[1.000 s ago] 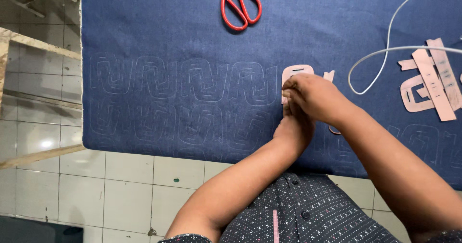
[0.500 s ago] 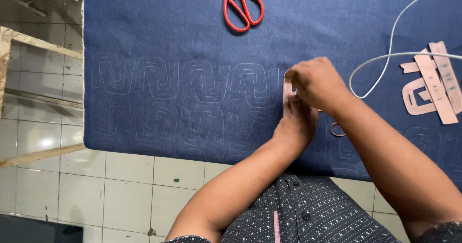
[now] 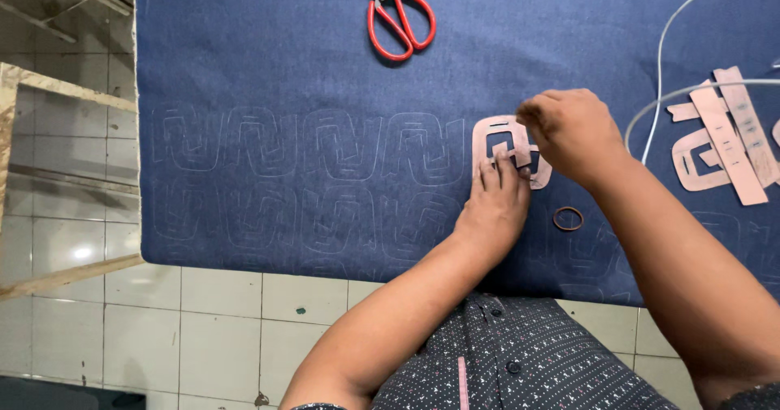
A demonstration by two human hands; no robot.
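Observation:
A pink cut-out stencil [image 3: 497, 134] lies flat on a dark blue cloth [image 3: 284, 60] marked with rows of faint traced outlines. My left hand [image 3: 496, 201] presses its fingertips down on the stencil's lower edge. My right hand [image 3: 573, 131] hovers over the stencil's right side with fingers pinched together, as if around a small marking tool that I cannot make out. A small brown rubber ring [image 3: 568, 218] rests on the cloth just right of my left hand.
Red-handled scissors [image 3: 398, 20] lie at the top centre of the cloth. More pink stencil pieces [image 3: 719, 138] and a white cord [image 3: 674, 44] sit at the right. Left of the cloth are a wooden frame [image 3: 49, 101] and a white tiled floor [image 3: 162, 321].
Both hands have shifted so that more of the pink stencil shows. My right hand moved up and right along the stencil; the left hand now pins its lower edge.

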